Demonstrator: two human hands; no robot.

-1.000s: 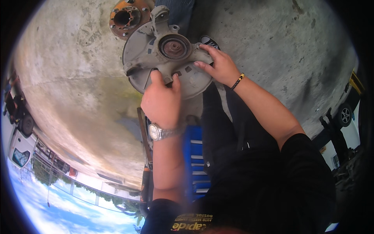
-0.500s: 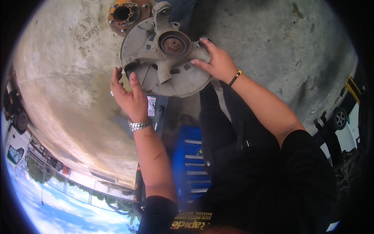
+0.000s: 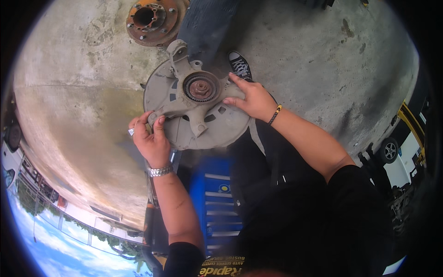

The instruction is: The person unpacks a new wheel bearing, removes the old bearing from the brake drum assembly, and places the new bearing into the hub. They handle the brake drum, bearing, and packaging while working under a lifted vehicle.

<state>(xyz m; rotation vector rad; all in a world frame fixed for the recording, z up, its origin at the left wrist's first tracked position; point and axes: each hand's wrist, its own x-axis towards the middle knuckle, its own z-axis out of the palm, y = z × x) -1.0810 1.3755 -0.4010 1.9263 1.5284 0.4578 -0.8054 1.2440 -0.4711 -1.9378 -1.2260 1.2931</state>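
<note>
The work in hand looks like holding and steadying a grey steering knuckle (image 3: pixel 191 110), which lies in front of the person at the middle of the scene, its round dust shield (image 3: pixel 226 131) under the branching arms. Both hands are closed on it: the left hand (image 3: pixel 152 143) pinches the tip of the left arm between thumb and fingers, and the right hand (image 3: pixel 255 100) spans the right arm, thumb on its near side and index finger on its far side. Whether the part rests on anything beneath, I cannot tell. The next move, as I judge it, calls for an even, firm grip at both ends, since the casting is probably heavy and the right arm is held rather loosely (the rusty hub centre (image 3: pixel 201 89) sits between the two grips, which should help balance).

Just beyond the knuckle, at the far left, a rusty studded flange (image 3: pixel 162 21) is beside a dark beam (image 3: pixel 207 27); these two would hamper any move away from the body. A black-and-white shoe (image 3: pixel 239 66) stands near the right arm on the concrete floor (image 3: pixel 304 69). On the near side, a blue tool chest (image 3: pixel 224 207) leaves little room beside the legs.
</note>
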